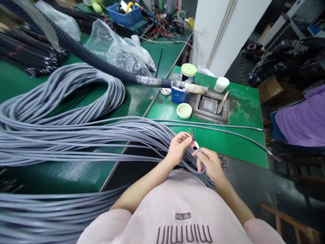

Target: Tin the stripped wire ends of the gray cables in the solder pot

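Observation:
A grey cable end (196, 145) with a white sleeve and thin coloured wires (193, 133) fanned out at its tip is between my hands. My left hand (179, 145) pinches at the wires, thumb against fingers. Below the white sleeve, my right hand (208, 162) grips the grey jacket. A thick bundle of grey cables (142, 130) runs from the left to beneath both hands. Two separate cables (236, 131) lie across the green board to the right, their stripped ends past or near its edge.
Beyond my hands, a square metal pot (209, 104) is set in the green board (243, 112), with a blue box (178, 95), a white jar (221, 84) and a pale lid (184, 110) around it. A ribbed hose (101, 64) crosses above. At right sits a person in purple (302, 117).

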`<act>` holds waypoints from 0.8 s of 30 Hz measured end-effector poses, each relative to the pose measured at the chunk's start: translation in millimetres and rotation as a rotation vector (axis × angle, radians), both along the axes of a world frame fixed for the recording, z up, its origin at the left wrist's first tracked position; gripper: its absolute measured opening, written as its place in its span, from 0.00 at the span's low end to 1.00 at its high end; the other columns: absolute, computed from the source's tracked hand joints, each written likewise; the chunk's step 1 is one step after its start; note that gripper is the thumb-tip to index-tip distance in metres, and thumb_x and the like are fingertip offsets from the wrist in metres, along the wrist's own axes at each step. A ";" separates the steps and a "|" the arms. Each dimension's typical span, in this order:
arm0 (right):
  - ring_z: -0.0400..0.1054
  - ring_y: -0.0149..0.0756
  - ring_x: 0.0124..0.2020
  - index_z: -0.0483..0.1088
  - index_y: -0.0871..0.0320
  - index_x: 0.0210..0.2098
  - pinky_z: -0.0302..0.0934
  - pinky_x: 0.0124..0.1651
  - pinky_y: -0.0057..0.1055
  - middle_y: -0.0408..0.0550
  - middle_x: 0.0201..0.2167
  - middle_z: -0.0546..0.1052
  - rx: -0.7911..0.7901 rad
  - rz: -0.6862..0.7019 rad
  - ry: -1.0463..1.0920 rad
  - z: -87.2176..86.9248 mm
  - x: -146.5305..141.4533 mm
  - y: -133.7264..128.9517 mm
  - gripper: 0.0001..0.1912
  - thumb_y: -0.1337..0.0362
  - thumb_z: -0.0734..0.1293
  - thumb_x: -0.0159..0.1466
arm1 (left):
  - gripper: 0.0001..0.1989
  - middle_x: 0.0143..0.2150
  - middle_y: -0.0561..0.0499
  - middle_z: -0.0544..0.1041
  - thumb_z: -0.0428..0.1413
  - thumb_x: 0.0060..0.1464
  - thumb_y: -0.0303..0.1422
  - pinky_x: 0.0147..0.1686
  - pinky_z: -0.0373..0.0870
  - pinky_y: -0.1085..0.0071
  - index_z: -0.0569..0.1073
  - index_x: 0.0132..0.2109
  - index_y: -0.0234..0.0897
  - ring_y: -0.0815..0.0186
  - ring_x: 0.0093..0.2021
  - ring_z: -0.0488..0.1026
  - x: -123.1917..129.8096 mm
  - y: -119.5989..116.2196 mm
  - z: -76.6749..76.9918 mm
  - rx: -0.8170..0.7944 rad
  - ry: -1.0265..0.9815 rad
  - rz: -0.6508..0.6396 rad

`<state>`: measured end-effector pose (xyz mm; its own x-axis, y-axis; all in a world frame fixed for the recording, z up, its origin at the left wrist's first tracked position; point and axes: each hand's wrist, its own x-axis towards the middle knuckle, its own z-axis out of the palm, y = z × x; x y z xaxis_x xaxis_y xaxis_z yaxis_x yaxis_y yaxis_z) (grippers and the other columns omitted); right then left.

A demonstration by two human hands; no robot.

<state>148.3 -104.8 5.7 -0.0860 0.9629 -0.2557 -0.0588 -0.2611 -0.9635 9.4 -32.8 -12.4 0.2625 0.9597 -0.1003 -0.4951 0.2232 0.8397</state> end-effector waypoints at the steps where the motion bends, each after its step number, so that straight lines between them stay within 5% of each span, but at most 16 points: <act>1: 0.58 0.26 0.11 0.72 0.58 0.38 0.52 0.18 0.23 0.36 0.11 0.69 -0.015 -0.013 0.049 -1.7 -0.4 1.0 0.15 0.52 0.65 0.65 | 0.12 0.29 0.54 0.74 0.63 0.52 0.41 0.32 0.71 0.71 0.73 0.35 0.38 0.70 0.28 0.73 -0.6 -2.0 -0.5 0.088 0.086 0.048; 7: 0.50 0.23 0.10 0.70 0.58 0.33 0.47 0.16 0.23 0.33 0.10 0.62 -0.091 -0.084 0.302 -4.9 -1.8 13.5 0.17 0.49 0.67 0.63 | 0.05 0.28 0.49 0.77 0.56 0.58 0.32 0.32 0.66 0.67 0.78 0.37 0.41 0.67 0.28 0.70 -8.2 -9.1 -9.1 0.956 0.701 0.149; 11: 0.51 0.23 0.10 0.71 0.59 0.32 0.47 0.16 0.22 0.34 0.10 0.62 -0.116 -0.109 0.328 -0.2 -2.8 19.8 0.17 0.50 0.69 0.61 | 0.07 0.21 0.53 0.71 0.54 0.58 0.30 0.26 0.58 0.68 0.78 0.38 0.41 0.69 0.23 0.64 -8.4 -11.0 -15.9 1.171 0.786 0.216; 14: 0.54 0.24 0.12 0.70 0.58 0.32 0.49 0.17 0.22 0.34 0.11 0.63 -0.083 -0.179 0.338 1.4 -8.2 20.5 0.14 0.53 0.70 0.60 | 0.06 0.21 0.53 0.70 0.55 0.58 0.31 0.26 0.60 0.69 0.78 0.39 0.41 0.69 0.23 0.65 -3.7 -15.1 -14.3 1.016 0.677 0.185; 19: 0.58 0.26 0.16 0.65 0.54 0.33 0.57 0.22 0.24 0.33 0.14 0.64 0.110 -0.366 0.264 -1.0 -18.5 22.2 0.12 0.53 0.68 0.63 | 0.08 0.21 0.55 0.71 0.58 0.58 0.39 0.25 0.65 0.70 0.74 0.37 0.39 0.70 0.20 0.67 14.8 -20.7 -5.8 0.277 0.162 -0.019; 24: 0.67 0.28 0.24 0.68 0.55 0.34 0.63 0.30 0.26 0.39 0.23 0.72 0.287 -0.268 -0.088 -3.1 -4.3 28.4 0.07 0.59 0.66 0.66 | 0.11 0.22 0.56 0.71 0.64 0.51 0.38 0.22 0.57 0.76 0.73 0.35 0.36 0.74 0.21 0.66 21.4 -14.2 -4.0 -0.029 -0.092 -0.046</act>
<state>144.0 -76.5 2.7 0.1883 0.9816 0.0313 -0.0021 0.0323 -0.9995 30.8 -47.0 -16.5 0.3153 0.9436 -0.1014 -0.5588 0.2709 0.7838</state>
